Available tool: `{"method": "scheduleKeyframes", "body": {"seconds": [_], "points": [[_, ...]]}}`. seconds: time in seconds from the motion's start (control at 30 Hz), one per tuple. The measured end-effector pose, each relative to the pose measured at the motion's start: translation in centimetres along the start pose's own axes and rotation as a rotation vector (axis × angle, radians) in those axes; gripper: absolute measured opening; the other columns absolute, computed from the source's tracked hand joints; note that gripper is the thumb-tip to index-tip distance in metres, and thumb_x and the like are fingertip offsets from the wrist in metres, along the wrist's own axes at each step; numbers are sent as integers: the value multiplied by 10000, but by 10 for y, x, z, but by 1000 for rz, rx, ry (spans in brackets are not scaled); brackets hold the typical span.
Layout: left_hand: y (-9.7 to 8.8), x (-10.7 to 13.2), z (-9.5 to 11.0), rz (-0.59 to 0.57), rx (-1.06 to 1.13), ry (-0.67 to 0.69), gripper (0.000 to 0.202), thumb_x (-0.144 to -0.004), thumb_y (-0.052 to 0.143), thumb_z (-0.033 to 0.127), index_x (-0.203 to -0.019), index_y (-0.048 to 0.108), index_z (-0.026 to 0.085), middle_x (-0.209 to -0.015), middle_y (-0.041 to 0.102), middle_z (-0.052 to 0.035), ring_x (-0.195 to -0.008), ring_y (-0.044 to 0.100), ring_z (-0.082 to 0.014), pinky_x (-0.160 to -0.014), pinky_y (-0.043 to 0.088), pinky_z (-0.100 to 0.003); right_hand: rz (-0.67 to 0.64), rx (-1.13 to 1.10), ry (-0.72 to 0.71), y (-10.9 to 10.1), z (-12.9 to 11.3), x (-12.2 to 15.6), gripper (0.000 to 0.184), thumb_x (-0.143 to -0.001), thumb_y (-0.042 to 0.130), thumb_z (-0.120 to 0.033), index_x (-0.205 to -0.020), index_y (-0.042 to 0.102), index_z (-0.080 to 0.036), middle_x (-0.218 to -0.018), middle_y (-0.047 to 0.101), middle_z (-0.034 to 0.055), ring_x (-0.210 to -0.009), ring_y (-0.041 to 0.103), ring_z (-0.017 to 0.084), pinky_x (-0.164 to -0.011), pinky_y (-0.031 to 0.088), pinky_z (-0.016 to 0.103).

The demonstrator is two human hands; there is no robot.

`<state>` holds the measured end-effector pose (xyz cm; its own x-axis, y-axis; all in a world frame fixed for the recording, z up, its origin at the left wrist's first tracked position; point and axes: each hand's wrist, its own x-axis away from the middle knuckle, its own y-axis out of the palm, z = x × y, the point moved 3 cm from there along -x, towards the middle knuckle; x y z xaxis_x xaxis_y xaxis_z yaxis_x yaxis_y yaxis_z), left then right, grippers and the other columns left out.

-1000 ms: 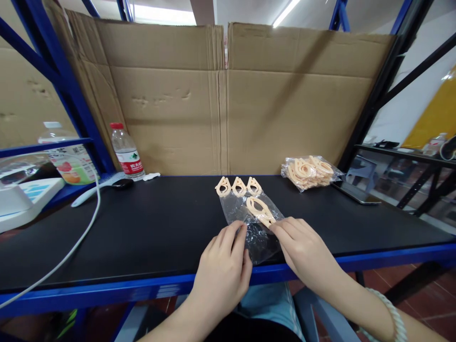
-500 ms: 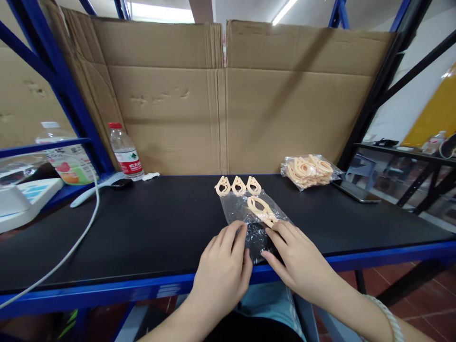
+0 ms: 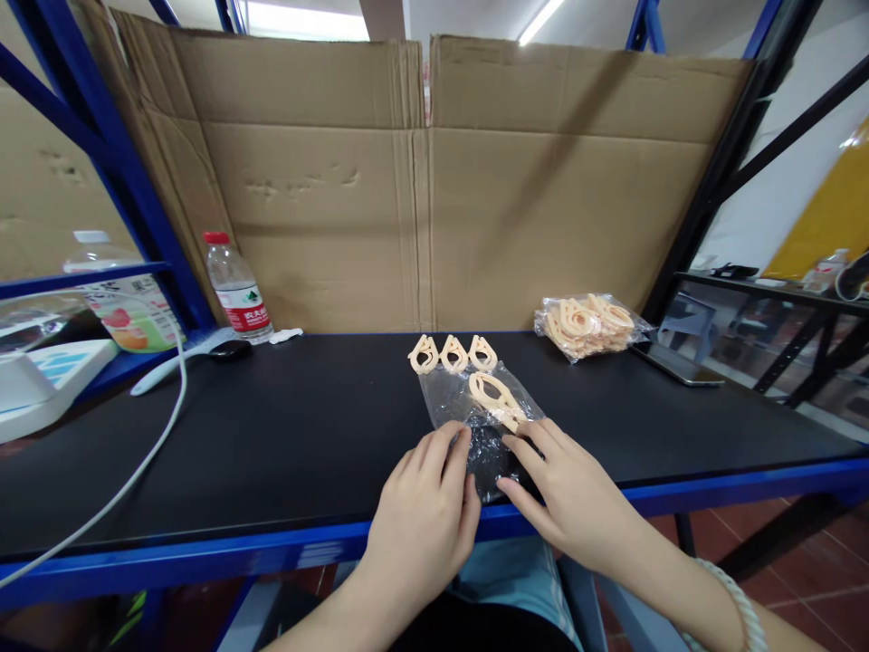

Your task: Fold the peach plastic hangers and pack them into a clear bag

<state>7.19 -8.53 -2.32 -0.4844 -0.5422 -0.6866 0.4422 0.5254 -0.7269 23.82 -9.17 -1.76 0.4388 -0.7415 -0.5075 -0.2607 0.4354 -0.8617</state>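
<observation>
A clear plastic bag [image 3: 444,394] lies flat near the table's front edge. On its right side rests a long cream plastic clip [image 3: 494,394] with a looped end; whether it is inside the bag or on top I cannot tell. My left hand [image 3: 424,498] has its fingers curled at the bag's near left edge. My right hand [image 3: 567,493] bends over the near right side, fingertips at the clip's lower end and thumb lower on the plastic. Three smaller-looking cream clips, a left one [image 3: 424,354], a middle one [image 3: 453,354] and a right one [image 3: 482,353], stand in a row at the bag's far edge.
A bag of cream clips [image 3: 589,328] sits at the back right beside a flat dark device [image 3: 679,365]. Cardboard [image 3: 305,208] walls the back. At left are a red-capped water bottle [image 3: 237,294], a brush-like handled item [image 3: 180,367] and a white cable [image 3: 153,457].
The right hand and the long clip have shifted very slightly left in the picture. The left hand stays nearly still; the whole view has drifted a little.
</observation>
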Motion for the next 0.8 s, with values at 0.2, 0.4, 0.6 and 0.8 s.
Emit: {"method": "scheduleKeyframes", "body": {"seconds": [0.2, 0.4, 0.6, 0.8], "points": [[-1, 0, 1, 0, 4, 6, 384, -860, 443, 152, -1235, 493, 81, -1225, 536, -158, -1065, 551, -273, -849, 530, -407, -22, 8, -11, 0, 0, -2, 269, -921, 484, -321, -1070, 586, -123, -999, 569, 135, -940, 523, 274, -786, 471, 418], [-1, 0, 1, 4, -3, 11, 382, -861, 438, 147, -1232, 498, 79, -1223, 539, -158, -1064, 552, -273, -847, 533, -405, -40, 20, -10, -3, 1, -4, 272, -918, 489, -338, -1075, 586, -137, -1074, 579, 137, -954, 521, 274, -788, 463, 416], [-2, 0, 1, -8, -6, 14, 384, -864, 436, 154, -1236, 499, 76, -1229, 536, -156, -1077, 547, -271, -858, 532, -409, -61, 28, -1, 0, 2, -3, 325, -925, 466, -368, -1110, 581, -127, -1187, 550, 157, -1020, 500, 308, -824, 458, 456], [-1, -1, 0, -16, -2, 8, 385, -866, 431, 157, -1237, 500, 78, -1229, 538, -155, -1076, 547, -270, -858, 533, -408, -18, 22, -31, 3, 0, -1, 392, -935, 450, -337, -1218, 531, -79, -1222, 529, 180, -1128, 469, 311, -916, 437, 454]]}}
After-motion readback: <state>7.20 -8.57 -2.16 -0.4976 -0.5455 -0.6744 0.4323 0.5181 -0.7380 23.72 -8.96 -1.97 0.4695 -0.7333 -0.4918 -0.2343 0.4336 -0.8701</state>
